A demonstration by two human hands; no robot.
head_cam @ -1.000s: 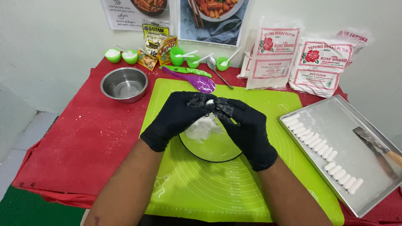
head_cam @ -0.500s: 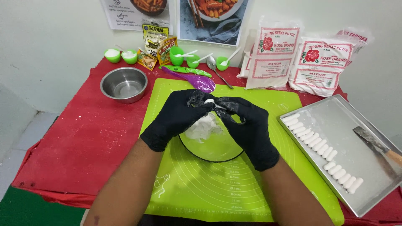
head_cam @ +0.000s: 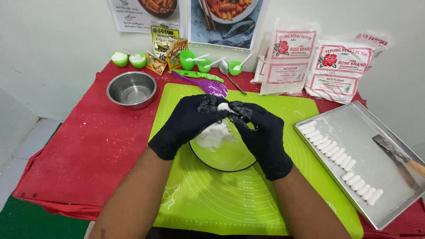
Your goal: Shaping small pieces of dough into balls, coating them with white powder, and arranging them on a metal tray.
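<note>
Both gloved hands meet mid-frame, left hand point(head_cam: 188, 124) and right hand point(head_cam: 263, 135) pinching a small dough bit point(head_cam: 223, 107) between fingertips, over a glass bowl point(head_cam: 226, 155) with more dough. Green mat point(head_cam: 248, 199) underneath, tray point(head_cam: 385, 146) of dough sticks point(head_cam: 338, 155) at right, steel bowl point(head_cam: 132, 89) upper left.

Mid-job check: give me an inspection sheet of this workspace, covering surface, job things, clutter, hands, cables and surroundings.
Surface: red cloth-covered table with a lime-green silicone mat on it.
Job's things: small white dough piece pinched over a clear glass bowl holding more white dough.
Clutter: steel bowl, purple spatula, green cups, flour bags, metal tray with a row of white dough sticks.
Hands: black-gloved left hand and right hand, both pinching the piece.
Cables: nothing seen.
Surroundings: white wall with posters.
</note>
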